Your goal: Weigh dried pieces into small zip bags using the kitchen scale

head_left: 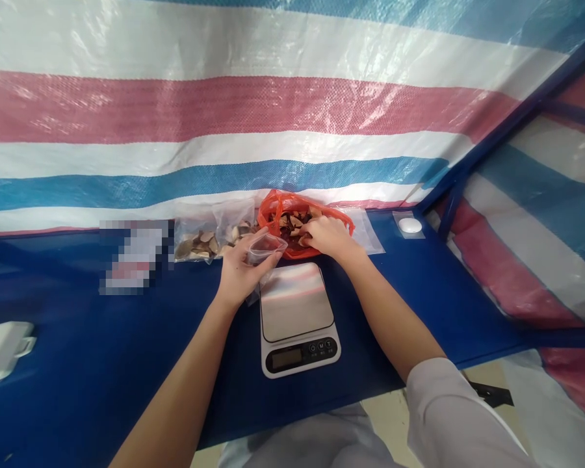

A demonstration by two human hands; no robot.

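My left hand [240,270] grips a small clear plastic bag [268,246] by its rim, and the bag's mouth gapes between thumb and fingers. At the back of the table, a red plastic bag [275,199] lies open with brown dried slices [290,223] inside. My right hand [330,236] reaches into it from the right, fingers bent around some slices; the fingertips are partly hidden among them. Just in front of both hands sits a white kitchen scale [297,305] with a shiny metal plate and a dark display.
Left of the red bag lie clear bags of dried slices [197,246]. Flat plastic bags [368,233] lie to its right, near a white oval object [410,225]. A white device [2,351] stands at far left on the blue table [166,338]. Striped sheeting [224,107] rises behind.
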